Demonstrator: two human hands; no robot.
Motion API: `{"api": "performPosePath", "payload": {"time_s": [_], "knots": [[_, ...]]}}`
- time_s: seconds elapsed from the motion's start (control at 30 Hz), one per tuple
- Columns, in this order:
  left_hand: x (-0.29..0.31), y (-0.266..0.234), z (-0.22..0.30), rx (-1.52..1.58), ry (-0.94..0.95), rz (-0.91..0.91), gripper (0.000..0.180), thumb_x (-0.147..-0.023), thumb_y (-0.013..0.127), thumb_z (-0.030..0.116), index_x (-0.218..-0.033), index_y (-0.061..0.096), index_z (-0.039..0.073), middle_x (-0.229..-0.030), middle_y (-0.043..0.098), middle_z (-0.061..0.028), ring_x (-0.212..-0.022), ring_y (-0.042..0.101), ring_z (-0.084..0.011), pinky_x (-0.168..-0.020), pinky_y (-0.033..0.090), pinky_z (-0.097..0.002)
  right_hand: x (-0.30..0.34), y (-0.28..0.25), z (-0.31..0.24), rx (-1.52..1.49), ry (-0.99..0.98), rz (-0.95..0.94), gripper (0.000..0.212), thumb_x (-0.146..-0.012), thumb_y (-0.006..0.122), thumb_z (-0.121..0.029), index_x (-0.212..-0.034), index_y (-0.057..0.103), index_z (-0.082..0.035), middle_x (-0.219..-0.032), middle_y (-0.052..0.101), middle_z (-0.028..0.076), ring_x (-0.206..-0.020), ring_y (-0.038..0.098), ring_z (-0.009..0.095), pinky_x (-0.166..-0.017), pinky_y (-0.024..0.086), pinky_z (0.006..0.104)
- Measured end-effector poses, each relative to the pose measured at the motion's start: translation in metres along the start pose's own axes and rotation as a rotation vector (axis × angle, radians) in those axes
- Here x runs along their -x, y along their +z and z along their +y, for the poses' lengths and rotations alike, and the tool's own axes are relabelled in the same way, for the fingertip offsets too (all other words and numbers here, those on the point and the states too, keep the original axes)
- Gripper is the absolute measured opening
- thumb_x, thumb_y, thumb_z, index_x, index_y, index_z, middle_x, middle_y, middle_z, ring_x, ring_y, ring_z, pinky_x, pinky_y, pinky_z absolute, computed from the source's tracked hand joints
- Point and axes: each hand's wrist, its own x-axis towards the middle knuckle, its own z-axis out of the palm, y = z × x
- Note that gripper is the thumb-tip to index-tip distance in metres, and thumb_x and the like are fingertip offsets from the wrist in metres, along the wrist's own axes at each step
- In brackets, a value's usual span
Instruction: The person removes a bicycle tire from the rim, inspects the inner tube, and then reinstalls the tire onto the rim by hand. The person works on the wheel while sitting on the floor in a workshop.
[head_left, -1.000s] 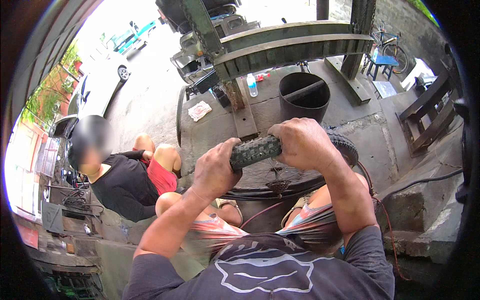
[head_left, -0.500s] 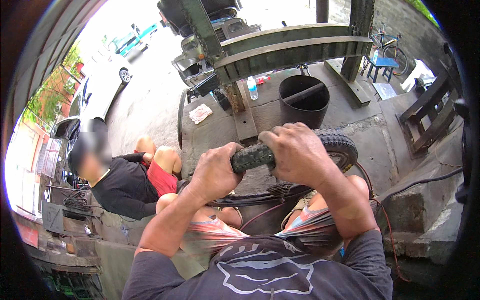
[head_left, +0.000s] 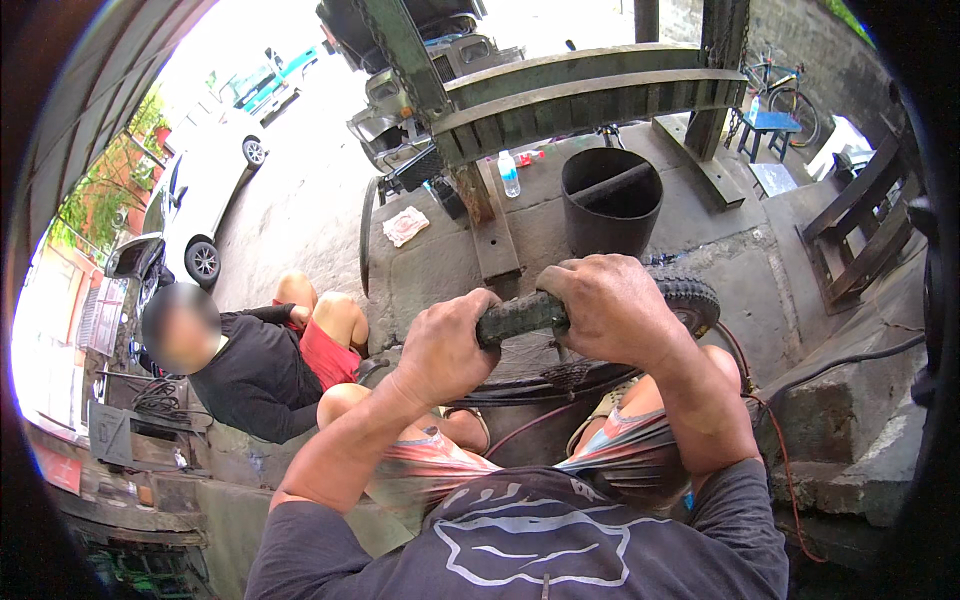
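A knobby black bicycle tyre (head_left: 522,318) on a spoked wheel is between my legs. My left hand (head_left: 447,343) wraps round the tyre on the left, thumb side toward the middle. My right hand (head_left: 610,305) grips it from above, a short stretch of tread away. The tyre runs on to the right past my right hand, its tread (head_left: 692,290) showing there. Below my hands the sprocket cluster (head_left: 567,374) sits at the wheel's hub. My fingertips are hidden behind the tyre.
A dark metal bin (head_left: 612,235) stands just beyond the wheel. A steel frame (head_left: 590,115) rises behind it, with a water bottle (head_left: 509,175) at its foot. On the left a seated person (head_left: 265,360) is close by. A red hose (head_left: 778,450) trails at right.
Both hands and the stretch of tyre between them sit slightly farther right in the view, still gripping. The whole scene has shifted a little; the seated person's pose is much the same.
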Motion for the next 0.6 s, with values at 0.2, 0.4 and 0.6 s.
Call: {"api": "performPosePath", "payload": {"time_s": [0.2, 0.4, 0.6], "knots": [[0.0, 0.005, -0.006, -0.038, -0.003, 0.005, 0.039, -0.084, 0.085, 0.01, -0.121, 0.072, 0.01, -0.1, 0.079, -0.0196, -0.098, 0.079, -0.0443, -0.083, 0.062, -0.0545, -0.003, 0.005, -0.002, 0.021, -0.02, -0.054, 0.026, -0.085, 0.08, -0.017, -0.107, 0.07, -0.006, -0.093, 0.078, 0.018, -0.093, 0.079, 0.041, -0.083, 0.062, 0.0545], [-0.006, 0.005, -0.011, -0.026, 0.057, 0.019, 0.045, -0.086, 0.086, 0.011, -0.129, 0.072, 0.009, -0.105, 0.081, -0.0201, -0.102, 0.079, -0.0443, -0.089, 0.062, -0.0533, -0.006, 0.005, 0.007, -0.031, 0.018, -0.032, 0.019, -0.084, 0.077, -0.011, -0.102, 0.073, -0.007, -0.094, 0.078, 0.019, -0.096, 0.078, 0.043, -0.084, 0.06, 0.0567], [-0.035, -0.014, -0.01, 0.174, -0.033, -0.301, 0.054, -0.089, 0.088, 0.016, -0.14, 0.073, 0.007, -0.115, 0.081, -0.0236, -0.114, 0.077, -0.0451, -0.099, 0.06, -0.0503, -0.005, 0.011, 0.021, -0.073, 0.053, -0.159, 0.031, -0.08, 0.079, -0.009, -0.11, 0.074, -0.009, -0.098, 0.078, 0.018, -0.101, 0.077, 0.044, -0.087, 0.06, 0.0552]]}}
